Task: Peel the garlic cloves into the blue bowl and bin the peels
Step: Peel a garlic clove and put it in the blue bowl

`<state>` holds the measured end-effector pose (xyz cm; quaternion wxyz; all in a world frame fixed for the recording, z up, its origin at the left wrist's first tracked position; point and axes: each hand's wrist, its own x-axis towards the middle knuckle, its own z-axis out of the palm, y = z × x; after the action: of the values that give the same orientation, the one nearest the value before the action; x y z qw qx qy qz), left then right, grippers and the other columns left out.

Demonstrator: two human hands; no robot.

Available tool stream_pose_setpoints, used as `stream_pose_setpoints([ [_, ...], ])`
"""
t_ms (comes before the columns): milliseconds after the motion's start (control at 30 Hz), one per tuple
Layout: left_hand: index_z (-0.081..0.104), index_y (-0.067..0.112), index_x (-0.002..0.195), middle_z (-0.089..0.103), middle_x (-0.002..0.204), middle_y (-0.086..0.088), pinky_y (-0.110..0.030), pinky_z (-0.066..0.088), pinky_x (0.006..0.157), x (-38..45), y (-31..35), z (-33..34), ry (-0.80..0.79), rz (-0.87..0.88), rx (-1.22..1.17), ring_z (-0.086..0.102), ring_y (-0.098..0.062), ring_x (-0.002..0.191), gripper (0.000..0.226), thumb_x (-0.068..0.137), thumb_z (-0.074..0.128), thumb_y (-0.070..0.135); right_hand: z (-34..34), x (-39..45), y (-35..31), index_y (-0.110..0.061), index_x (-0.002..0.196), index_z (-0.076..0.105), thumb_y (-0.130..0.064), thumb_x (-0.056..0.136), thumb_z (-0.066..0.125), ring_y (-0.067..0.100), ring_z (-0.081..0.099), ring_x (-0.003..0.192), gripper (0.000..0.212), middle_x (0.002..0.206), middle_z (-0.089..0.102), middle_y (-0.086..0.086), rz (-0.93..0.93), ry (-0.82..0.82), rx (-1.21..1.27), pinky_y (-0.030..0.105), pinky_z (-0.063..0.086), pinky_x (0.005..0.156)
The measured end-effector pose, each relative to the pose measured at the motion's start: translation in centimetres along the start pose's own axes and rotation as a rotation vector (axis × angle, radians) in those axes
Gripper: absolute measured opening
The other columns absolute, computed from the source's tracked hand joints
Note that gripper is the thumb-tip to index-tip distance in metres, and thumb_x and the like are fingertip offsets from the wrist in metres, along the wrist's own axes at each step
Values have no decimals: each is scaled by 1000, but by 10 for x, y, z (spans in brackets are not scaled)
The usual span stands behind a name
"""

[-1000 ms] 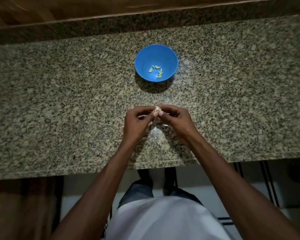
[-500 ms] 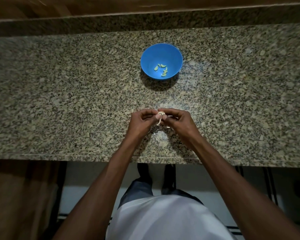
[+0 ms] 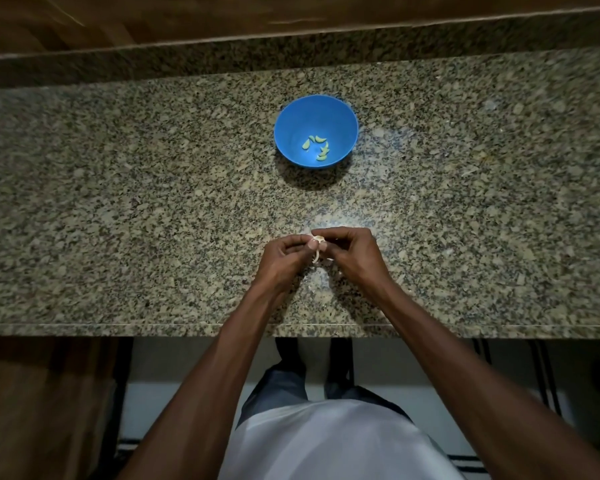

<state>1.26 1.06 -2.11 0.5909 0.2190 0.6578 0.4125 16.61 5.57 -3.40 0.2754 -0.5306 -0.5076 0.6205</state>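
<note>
A blue bowl (image 3: 291, 126) stands on the granite counter (image 3: 118, 209) and holds several peeled garlic cloves (image 3: 317, 147). Closer to me, my left hand (image 3: 283, 259) and my right hand (image 3: 352, 256) meet over the counter. Together they pinch one pale garlic clove (image 3: 317, 241) between thumbs and fingertips. A thin strip of peel (image 3: 316, 257) curls down from the clove between the hands. Most of the clove is hidden by my fingers.
The counter's front edge (image 3: 153, 329) runs across below my wrists, with a raised granite ledge (image 3: 187, 60) at the back. A few pale peel scraps (image 3: 312, 289) lie on the counter under my hands. No bin is in view.
A strip of peel has come away from the clove and now hangs between my hands. The hands stay together at the same spot on the counter.
</note>
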Motion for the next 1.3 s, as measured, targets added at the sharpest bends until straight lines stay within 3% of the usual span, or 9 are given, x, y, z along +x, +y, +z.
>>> stream_pose_setpoints([
  [200, 72, 3, 113, 79, 96, -9, -31, 59, 72, 7, 7, -3, -8, -33, 92, 73, -16, 77, 26, 92, 77, 17, 6, 8, -1, -17, 105, 83, -16, 85, 86, 10, 77, 93, 20, 100, 81, -2, -4, 29, -31, 37, 65, 85],
  [433, 72, -3, 108, 54, 81, -17, -26, 30, 54, 22, 10, -13, -59, -84, 137, 40, -17, 59, 21, 95, 73, 12, 13, 11, -7, -9, 107, 83, -13, 88, 81, 12, 74, 89, 19, 101, 81, 6, -68, 69, -163, 26, 62, 78],
  [667, 66, -10, 116, 48, 89, -21, -26, 26, 54, 27, 17, -14, -70, -97, 97, 35, -16, 58, 23, 100, 63, 6, 22, 16, -10, -8, 105, 83, -4, 89, 76, 4, 71, 77, 18, 96, 80, 5, -114, 105, -231, 17, 58, 66],
  [767, 65, -11, 116, 52, 91, -25, -24, 30, 54, 29, 15, -14, -54, -75, 55, 41, -19, 62, 24, 99, 65, 7, 22, 19, -8, -10, 105, 83, -6, 89, 77, 3, 73, 79, 17, 96, 81, 4, -88, 116, -182, 24, 63, 70],
  [867, 69, -7, 114, 70, 100, -30, -44, 55, 80, 29, 11, -14, 6, -46, -42, 60, -34, 85, 23, 94, 72, 6, 21, 21, -8, -14, 101, 84, -15, 86, 83, 10, 77, 81, 15, 90, 81, -1, -39, 111, -64, 33, 66, 73],
  [933, 74, 2, 107, 72, 105, -28, -53, 50, 95, 31, 8, -15, 9, -77, -86, 60, -35, 96, 14, 94, 73, 6, 20, 21, -9, -16, 99, 84, -14, 86, 84, 8, 77, 79, 13, 85, 80, -8, -32, 109, -50, 31, 66, 71],
  [1100, 70, -4, 120, 75, 104, -15, -40, 50, 95, 39, 2, -19, -67, -166, -149, 62, -27, 92, 25, 96, 67, 2, 22, 20, -9, -13, 105, 83, -7, 88, 79, 6, 76, 85, 19, 98, 81, 0, -68, 130, -164, 27, 64, 75],
  [1200, 68, -4, 122, 77, 99, -7, -23, 56, 75, 40, 4, -21, -115, -176, -145, 67, -14, 84, 25, 98, 62, 2, 23, 17, -11, -11, 106, 83, -3, 89, 76, 9, 75, 88, 20, 100, 81, 3, -72, 132, -175, 26, 64, 77],
  [1300, 71, 0, 115, 78, 100, -6, -24, 50, 75, 40, 6, -24, -153, -183, -117, 67, -12, 84, 19, 99, 60, 1, 24, 14, -10, -12, 103, 83, 0, 90, 75, 8, 75, 87, 20, 98, 81, 1, -83, 136, -165, 25, 64, 74],
])
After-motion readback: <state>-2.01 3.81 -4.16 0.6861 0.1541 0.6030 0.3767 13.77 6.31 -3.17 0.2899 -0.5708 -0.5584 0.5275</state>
